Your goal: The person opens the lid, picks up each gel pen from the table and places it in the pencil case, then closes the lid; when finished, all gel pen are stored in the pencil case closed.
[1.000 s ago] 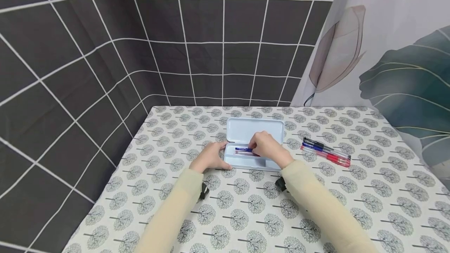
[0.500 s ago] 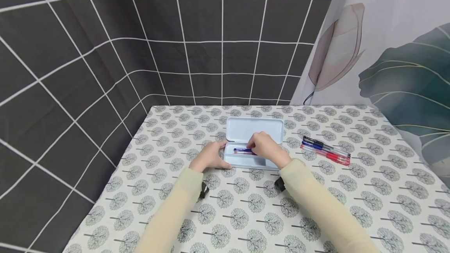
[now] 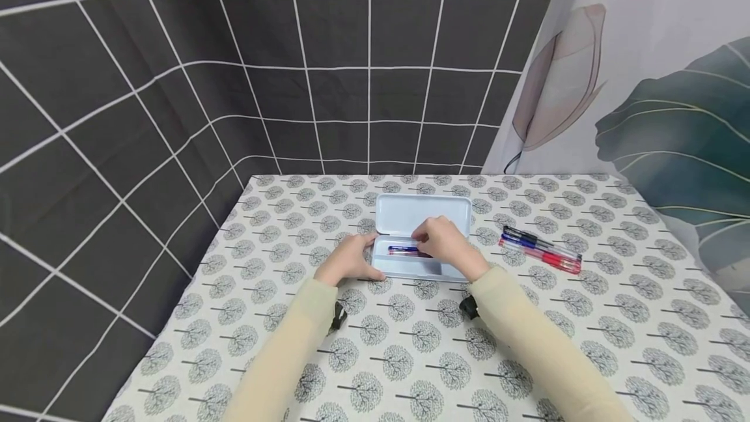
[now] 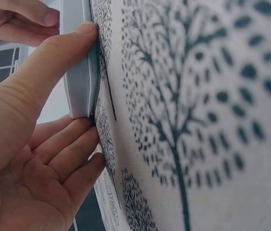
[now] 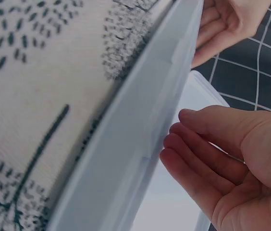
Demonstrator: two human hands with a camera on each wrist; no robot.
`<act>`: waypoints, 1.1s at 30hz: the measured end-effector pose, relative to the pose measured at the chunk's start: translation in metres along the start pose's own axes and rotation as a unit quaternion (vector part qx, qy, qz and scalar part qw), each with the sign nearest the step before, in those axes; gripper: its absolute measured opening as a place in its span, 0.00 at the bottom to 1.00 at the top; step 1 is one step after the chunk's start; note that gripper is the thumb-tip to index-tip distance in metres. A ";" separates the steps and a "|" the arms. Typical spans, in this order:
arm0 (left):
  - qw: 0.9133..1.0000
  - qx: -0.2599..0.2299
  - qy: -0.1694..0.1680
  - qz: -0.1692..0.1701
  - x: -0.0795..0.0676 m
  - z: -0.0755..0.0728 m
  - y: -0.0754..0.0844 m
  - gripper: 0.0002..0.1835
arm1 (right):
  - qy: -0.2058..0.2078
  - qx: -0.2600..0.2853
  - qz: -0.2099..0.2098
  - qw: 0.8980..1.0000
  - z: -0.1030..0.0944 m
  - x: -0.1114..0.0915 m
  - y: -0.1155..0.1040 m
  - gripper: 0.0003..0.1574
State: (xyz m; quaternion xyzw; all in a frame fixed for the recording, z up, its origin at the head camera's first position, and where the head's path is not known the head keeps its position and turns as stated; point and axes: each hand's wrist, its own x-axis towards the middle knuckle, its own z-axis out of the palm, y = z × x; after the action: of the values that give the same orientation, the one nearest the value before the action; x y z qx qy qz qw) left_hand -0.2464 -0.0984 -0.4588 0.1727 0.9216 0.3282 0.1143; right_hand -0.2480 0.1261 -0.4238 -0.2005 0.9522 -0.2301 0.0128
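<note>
A pale blue pencil case [image 3: 398, 268] lies on the table with its lid [image 3: 404, 213] raised at the back. My left hand [image 3: 348, 257] grips the case's left end. In the left wrist view its thumb [image 4: 61, 55] lies along the front wall and its fingers bend at the end of the case. A blue pen [image 3: 401, 249] lies in the back compartment, with a reddish pen close along it. My right hand [image 3: 445, 241] is over that compartment, covering the pens' right ends. In the right wrist view its fingertips [image 5: 170, 144] are loosely bent beside the case wall, with no pen showing between them.
On the table to the right lie a black pen [image 3: 530, 238], a blue pen and a red pen [image 3: 561, 262], side by side. A dark gridded cloth [image 3: 404, 96] hangs behind the table. A leaf-patterned curtain [image 3: 674, 129] hangs at the right.
The right hand stays over the back compartment and has barely shifted; the pens under it have moved slightly. The left hand keeps its place on the case. The head view has tilted a little.
</note>
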 end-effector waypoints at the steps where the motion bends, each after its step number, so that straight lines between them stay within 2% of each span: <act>1: 1.000 0.001 0.000 0.000 0.000 0.000 0.000 0.58 | 0.004 0.003 -0.002 1.000 -0.001 0.000 0.000 0.14; 13: 1.000 0.001 0.000 0.007 0.001 0.000 0.000 0.56 | 0.013 0.028 0.015 0.999 -0.017 -0.003 0.004 0.15; 27: 1.000 0.002 -0.001 0.002 0.001 0.000 0.001 0.57 | 0.022 0.032 0.004 0.999 -0.019 -0.011 0.019 0.14; 33: 1.000 0.006 0.000 -0.005 0.000 0.000 0.002 0.57 | 0.012 0.035 0.018 0.999 -0.022 -0.016 0.026 0.15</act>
State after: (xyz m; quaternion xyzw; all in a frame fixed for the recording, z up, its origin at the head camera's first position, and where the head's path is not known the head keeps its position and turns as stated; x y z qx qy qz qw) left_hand -0.2460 -0.0968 -0.4577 0.1692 0.9244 0.3221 0.1147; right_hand -0.2458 0.1627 -0.4164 -0.1795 0.9473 -0.2652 0.0122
